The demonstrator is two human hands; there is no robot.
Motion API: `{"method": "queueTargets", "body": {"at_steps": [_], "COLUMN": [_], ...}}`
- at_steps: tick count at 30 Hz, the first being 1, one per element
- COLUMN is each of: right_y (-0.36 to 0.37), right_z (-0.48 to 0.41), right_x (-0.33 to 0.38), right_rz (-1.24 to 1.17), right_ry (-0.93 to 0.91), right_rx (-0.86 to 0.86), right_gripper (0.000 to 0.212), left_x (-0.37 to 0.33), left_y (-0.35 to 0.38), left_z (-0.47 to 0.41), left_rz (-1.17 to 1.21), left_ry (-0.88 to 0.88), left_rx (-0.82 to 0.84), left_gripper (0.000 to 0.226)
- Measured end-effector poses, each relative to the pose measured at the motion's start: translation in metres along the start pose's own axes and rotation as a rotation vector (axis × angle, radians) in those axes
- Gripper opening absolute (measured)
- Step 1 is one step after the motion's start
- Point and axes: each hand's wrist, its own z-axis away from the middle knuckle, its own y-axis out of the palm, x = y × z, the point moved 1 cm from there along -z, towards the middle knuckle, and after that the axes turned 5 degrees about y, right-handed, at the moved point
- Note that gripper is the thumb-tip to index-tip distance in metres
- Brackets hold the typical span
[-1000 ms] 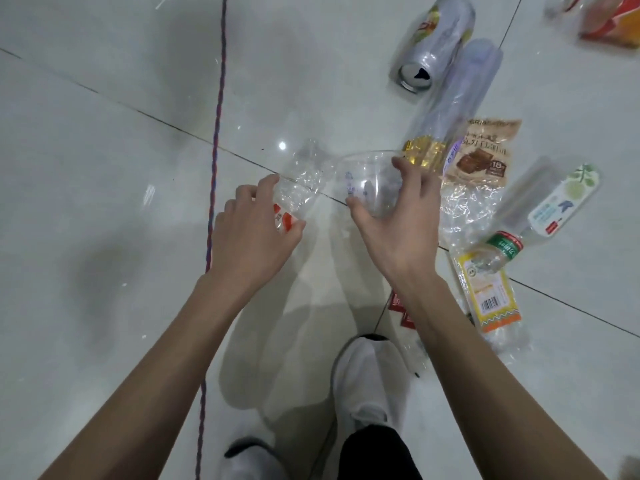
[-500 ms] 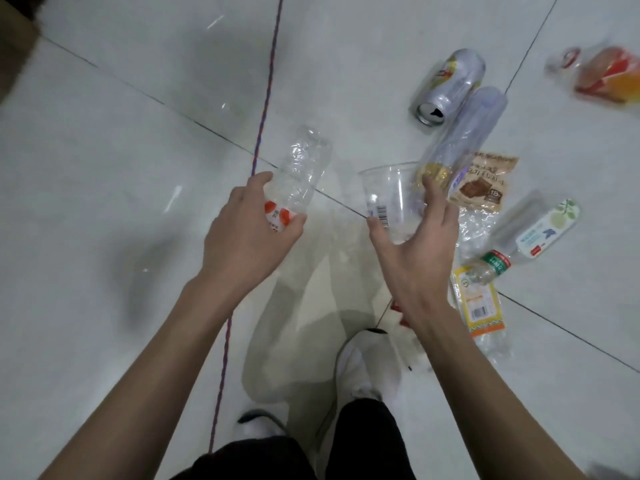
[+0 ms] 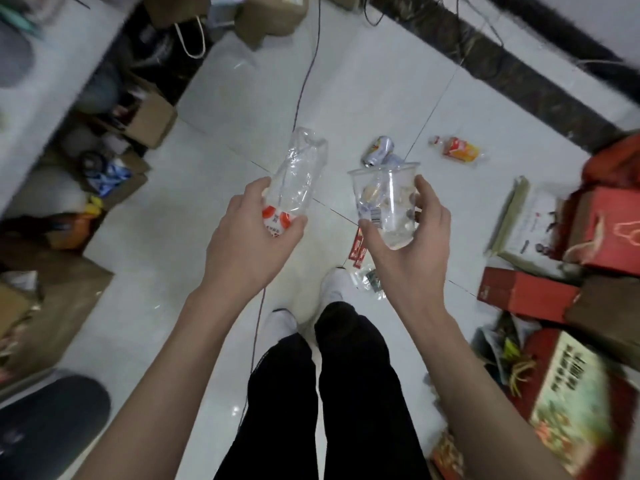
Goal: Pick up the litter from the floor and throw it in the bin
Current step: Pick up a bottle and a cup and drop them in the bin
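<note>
Clear plastic in both hands, held above the floor (image 3: pixel 346 98): my left hand (image 3: pixel 249 240) grips a crushed bottle (image 3: pixel 298 181) by its orange-labelled end, and my right hand (image 3: pixel 405 251) curls round an upright cup (image 3: pixel 386 202), contents unclear. A can (image 3: pixel 379 150) lies on the tiles beyond.

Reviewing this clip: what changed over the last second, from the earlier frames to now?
Both hands rose from the floor as the person stood up: the left hand lifted the crushed bottle, and the right hand lifted the clear cup. Both grips are unchanged. The can and the orange packet still lie on the floor.
</note>
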Motion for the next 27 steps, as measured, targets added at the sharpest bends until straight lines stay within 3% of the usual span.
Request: {"method": "queueTargets", "body": {"at_steps": [5,11,20,27], "right_y": [-0.084,-0.150,-0.207,-0.226], "right_z": [0.077,0.156,0.215,0.234], "right_x": [0.118,0.189,0.205,0.190], "right_rz": [-0.082,-0.142,-0.185,-0.173], "right_ry": [-0.037,-0.054,-0.127,-0.264], "right_rx": [0.022,0.014,0.079,0.262], "right_gripper": [0.085,0.086,0.086,0.085], "left_x": [-0.075,-0.110,-0.129,-0.127], "left_y": [-0.108,-0.184,-0.218,-0.196], "left_z": [0.089,0.172,0.276,0.356], "left_rz": [0.046,0.096,0.189,0.240], "left_ry": [0.037,0.046,0.026,-0.162], "left_rx": [-0.042,-0.088,-0.228,-0.379], "left_gripper": [0.067,0.073,0.077,0.086]}}
